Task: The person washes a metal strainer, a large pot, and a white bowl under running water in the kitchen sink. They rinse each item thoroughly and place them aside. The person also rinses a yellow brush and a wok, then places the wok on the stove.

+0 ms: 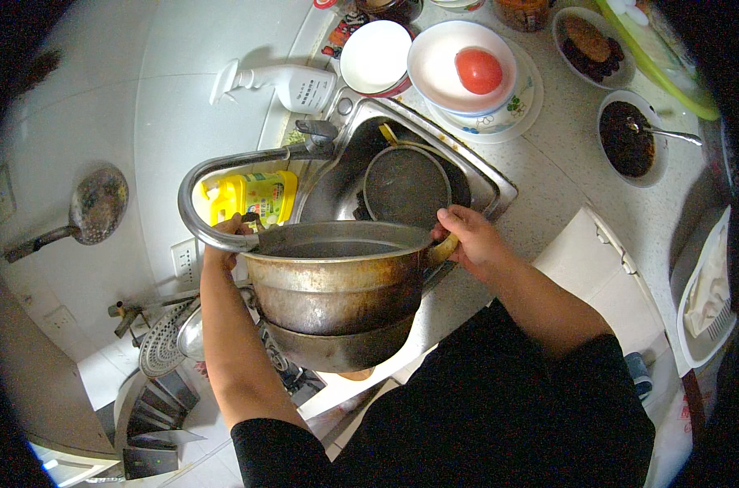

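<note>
Both hands hold a large, browned metal pot (pixel 339 293) tilted at the near edge of the sink. My left hand (pixel 226 241) grips its left handle, partly hidden behind the curved faucet spout (pixel 192 195). On the right handle, my right hand (pixel 464 238) is closed with the thumb on top. The pot's mouth faces away toward the steel sink basin (pixel 333 189), and its inside looks dark. In the basin rests a round dark pan or strainer (pixel 408 183) with a yellowish handle piece. Whether water runs from the spout cannot be made out.
Left of the sink stand a yellow detergent jug (pixel 262 192) and a white spray bottle (pixel 305 88). Behind are a white bowl (pixel 375 55) and a bowl with a tomato (pixel 478 70). Right lies a bowl of dark sauce (pixel 629 140) with a spoon. A skimmer (pixel 101 204) hangs left.
</note>
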The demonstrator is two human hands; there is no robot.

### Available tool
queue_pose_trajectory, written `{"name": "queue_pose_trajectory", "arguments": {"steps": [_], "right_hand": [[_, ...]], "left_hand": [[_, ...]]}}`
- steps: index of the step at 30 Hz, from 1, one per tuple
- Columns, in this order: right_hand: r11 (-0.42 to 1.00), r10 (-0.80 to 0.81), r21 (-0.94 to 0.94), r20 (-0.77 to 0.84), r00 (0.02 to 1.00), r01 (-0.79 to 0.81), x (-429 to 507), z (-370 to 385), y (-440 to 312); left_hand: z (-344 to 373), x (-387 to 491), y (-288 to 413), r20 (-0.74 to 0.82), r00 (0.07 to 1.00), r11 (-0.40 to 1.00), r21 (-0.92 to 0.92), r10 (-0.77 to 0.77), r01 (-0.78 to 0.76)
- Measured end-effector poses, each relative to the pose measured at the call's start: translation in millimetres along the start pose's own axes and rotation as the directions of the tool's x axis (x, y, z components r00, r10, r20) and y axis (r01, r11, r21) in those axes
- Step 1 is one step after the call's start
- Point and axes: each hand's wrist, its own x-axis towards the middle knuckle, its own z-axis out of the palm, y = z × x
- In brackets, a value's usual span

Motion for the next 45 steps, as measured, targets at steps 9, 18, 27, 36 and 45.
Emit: {"name": "queue_pose_trajectory", "arguments": {"steps": [9,18,27,36,45], "right_hand": [[0.999,0.029,-0.04,-0.025,0.999,-0.03,-11.4,5.6,14.6],[0.981,-0.128,-0.149,0.014,0.992,0.128,8.9,32.2,-1.4],[0.595,-0.156,-0.748,0.251,0.955,0.294,46.4,78.6,-47.1],[-0.565,-0.225,-0.748,0.547,0.806,0.349,109.0,188.9,-81.7],[-0.584,-0.226,-0.786,0.396,0.89,0.202,158.8,191.0,-78.0]], "left_hand": [[-9.4,-9.4,7.0,-0.09,0.995,0.992,0.125,0.038,-0.027],[-35.8,-104.8,-23.0,-0.274,0.957,0.946,-0.274,0.099,-0.176],[-31.8,-220.9,-96.6,-0.275,0.948,0.642,-0.701,0.16,-0.312],[12.6,-273.5,-111.4,-0.337,0.929,0.357,-0.858,0.152,-0.37],[51.7,-261.2,-107.6,-0.394,0.914,0.357,-0.844,0.093,-0.4]]}}
